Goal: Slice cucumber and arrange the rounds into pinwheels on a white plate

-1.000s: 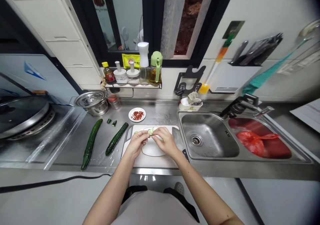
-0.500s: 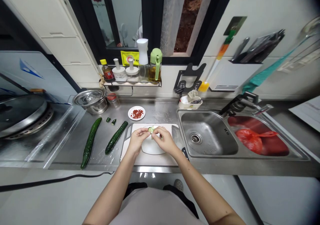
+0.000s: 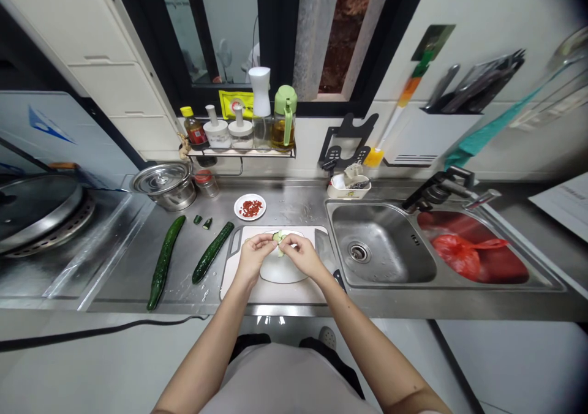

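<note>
Between the fingertips of both hands is a small pale-green cucumber slice (image 3: 279, 237), partly covered by the fingers. My left hand (image 3: 255, 255) pinches it from the left, my right hand (image 3: 301, 256) from the right. Both are held over a white plate (image 3: 281, 274) that rests on a cutting board (image 3: 261, 294). A knife's black handle (image 3: 339, 279) sticks out at the board's right edge, its blade lying on the board. Left of the board lie a cucumber (image 3: 212, 253) with a cut end and a longer cucumber (image 3: 166, 263).
Two cucumber ends (image 3: 207, 223) and a dish of chopped red pepper (image 3: 250, 207) lie behind. A lidded steel pot (image 3: 168, 187) and a jar (image 3: 206, 183) stand at the back left, below a seasoning rack (image 3: 243, 152). On the right is a double sink (image 3: 383, 242) holding a red bag (image 3: 459, 256).
My hands stay over the plate, the fingers shifting slightly around the cucumber slice. More of its pale flesh now shows hanging below the fingertips. The view has moved a little.
</note>
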Tool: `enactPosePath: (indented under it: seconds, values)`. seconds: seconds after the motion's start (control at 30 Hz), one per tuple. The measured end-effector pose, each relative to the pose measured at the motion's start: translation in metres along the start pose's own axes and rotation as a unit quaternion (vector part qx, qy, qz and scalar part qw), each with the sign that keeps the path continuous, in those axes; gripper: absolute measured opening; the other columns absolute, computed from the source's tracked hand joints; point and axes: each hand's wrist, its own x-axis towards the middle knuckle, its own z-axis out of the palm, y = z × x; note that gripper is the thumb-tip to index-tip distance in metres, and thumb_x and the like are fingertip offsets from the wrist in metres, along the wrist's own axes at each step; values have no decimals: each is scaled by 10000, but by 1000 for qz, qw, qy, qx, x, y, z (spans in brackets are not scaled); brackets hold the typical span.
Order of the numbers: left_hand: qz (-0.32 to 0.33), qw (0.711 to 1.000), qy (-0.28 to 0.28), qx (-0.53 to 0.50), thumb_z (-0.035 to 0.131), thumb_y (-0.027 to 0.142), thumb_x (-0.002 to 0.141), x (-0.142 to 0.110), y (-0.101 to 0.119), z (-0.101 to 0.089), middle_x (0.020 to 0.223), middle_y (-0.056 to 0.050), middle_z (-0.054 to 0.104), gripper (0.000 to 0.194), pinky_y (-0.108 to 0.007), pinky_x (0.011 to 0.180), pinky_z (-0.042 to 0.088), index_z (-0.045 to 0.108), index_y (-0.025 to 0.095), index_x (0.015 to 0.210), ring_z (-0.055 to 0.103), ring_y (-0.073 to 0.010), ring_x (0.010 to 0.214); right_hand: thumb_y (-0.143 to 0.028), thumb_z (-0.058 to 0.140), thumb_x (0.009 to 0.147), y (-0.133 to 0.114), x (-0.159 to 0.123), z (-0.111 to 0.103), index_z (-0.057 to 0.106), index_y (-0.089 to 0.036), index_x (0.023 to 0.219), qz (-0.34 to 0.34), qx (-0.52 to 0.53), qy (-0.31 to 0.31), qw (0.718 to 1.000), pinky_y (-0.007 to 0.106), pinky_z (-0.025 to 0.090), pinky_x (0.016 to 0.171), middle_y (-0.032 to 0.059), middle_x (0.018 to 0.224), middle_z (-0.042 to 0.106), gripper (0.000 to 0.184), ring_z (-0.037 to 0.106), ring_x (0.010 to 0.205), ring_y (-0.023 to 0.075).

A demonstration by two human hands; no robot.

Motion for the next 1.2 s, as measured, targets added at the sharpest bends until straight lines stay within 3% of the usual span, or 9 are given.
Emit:
enactPosePath:
  seconds: [0.53, 0.77, 0.93, 1.2]
  values:
    - [-22, 1000, 6, 11, 839, 317, 534, 5, -15, 1, 713, -8, 677, 332, -239, 693, 453, 682, 159, 780, 594, -118, 677, -284, 568, 761, 18, 1, -5, 597, -189, 654, 26, 6, -12, 1000, 268, 448, 701, 2, 698, 648, 146, 576, 704, 144]
    - [-43, 999, 6, 21, 843, 310, 508, 9, -31, -4, 694, 2, 654, 351, -236, 691, 446, 669, 159, 774, 590, -113, 671, -290, 565, 759, 35, -1, -5, 599, -183, 636, 50, -1, -29, 998, 245, 436, 653, -10, 661, 626, 166, 546, 658, 126]
    - [-74, 996, -18, 45, 838, 282, 486, 12, -48, -12, 653, 15, 638, 352, -228, 660, 447, 652, 156, 758, 588, -103, 625, -277, 564, 756, 59, -7, -5, 629, -169, 667, 102, -26, -77, 991, 222, 405, 595, -13, 637, 620, 154, 525, 608, 113]
    - [-105, 981, -82, 143, 788, 257, 518, 14, -95, -30, 601, 29, 634, 339, -204, 585, 399, 622, 166, 799, 551, -95, 555, -228, 581, 791, 88, -28, 1, 653, -161, 689, 139, -194, -122, 964, 212, 349, 587, -5, 651, 636, 141, 531, 623, 115]
